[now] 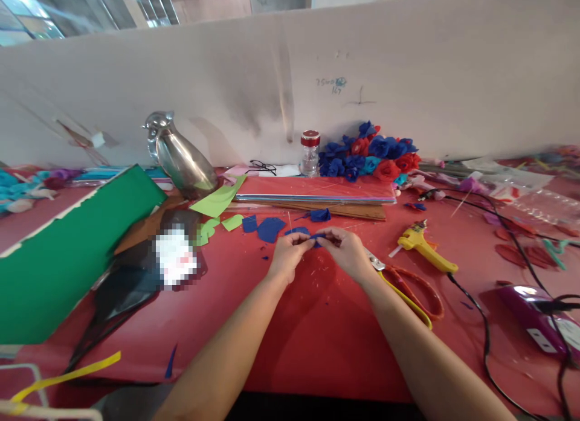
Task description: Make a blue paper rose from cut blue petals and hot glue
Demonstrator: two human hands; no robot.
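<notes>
Between my fingertips is a small piece of dark blue paper (319, 236), pinched from both sides above the red tabletop. My left hand (290, 252) closes on its left edge. On the other edge, my right hand (345, 249) has thumb and fingers pressed together. Just beyond my hands lie cut blue paper petals (271, 229) and a folded blue paper piece (320, 215). Scissors (410, 291) with red and yellow handles rest beside my right forearm, partly behind it. To their right is a yellow glue gun (423, 247).
A steel jug (181, 155), a red-lidded glass jar (310, 152) and blue and red paper flowers (369, 152) stand along the wall. Stacked paper sheets (312, 190) lie before them. A green sheet (77, 258) and black bag (129, 282) are left; a purple power strip (534, 318) with cords is right.
</notes>
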